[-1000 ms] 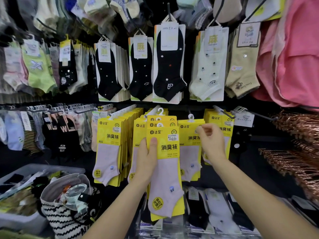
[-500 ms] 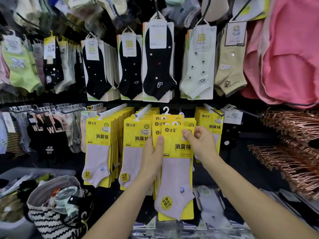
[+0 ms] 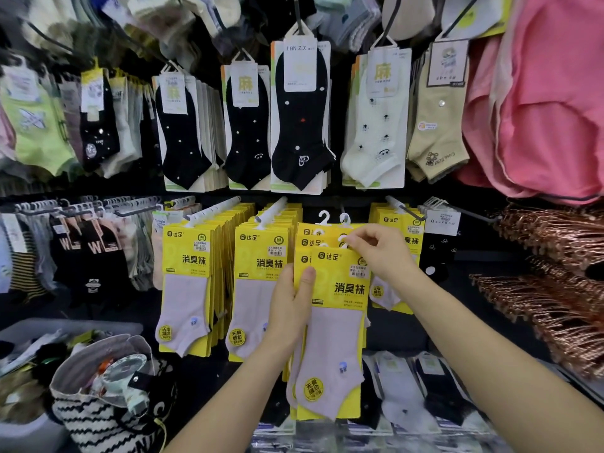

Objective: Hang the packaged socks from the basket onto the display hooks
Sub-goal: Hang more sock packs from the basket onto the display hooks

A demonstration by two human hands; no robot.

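Left hand grips the yellow sock packs held up by the hooks, right hand pinches the front pack's hanger, and the striped bag down left holds jumbled oddments.

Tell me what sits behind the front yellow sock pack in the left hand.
More yellow packs: their header edges and white hooks peek out above the front pack. Their socks are covered, so the count is unclear.

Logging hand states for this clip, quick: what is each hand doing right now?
Left hand: grips the yellow sock packs by their left edge.
Right hand: pinches the top of the same packs.
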